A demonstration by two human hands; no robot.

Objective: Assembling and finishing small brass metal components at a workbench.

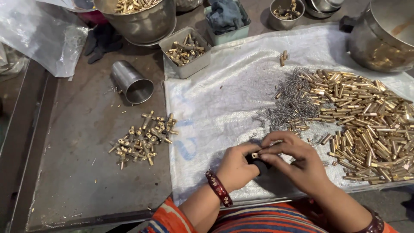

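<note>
Head view shows my two hands meeting over the white cloth [224,86] that covers the right part of the metal table [86,172]. My left hand [235,166] is closed around a small black piece [260,166]; only its dark end shows between thumb and fingers. On top of this black piece sits a small brass part [255,155], and it lies exactly where the fingertips of both hands come together. My right hand [297,162] pinches this brass part from the right side, with thumb and first finger tight on it. So both hands are grasping, none is loose. On my left wrist is a dark red bangle [219,188].

All other places I give from the white cloth. On its right half lies a big heap of brass pins [371,125], close beside my right hand. Left of this heap, on the middle of the cloth, is a grey pile of thin wire springs [293,101], just above my hands. At the upper left corner of the cloth stands a rectangular metal tray [186,52] with brass fittings inside. Off the cloth, on the bare table to its left, lies a group of cross-shaped brass fittings [144,138], well apart from my hands. Above this group a steel cup [131,82] lies on its side.
</note>
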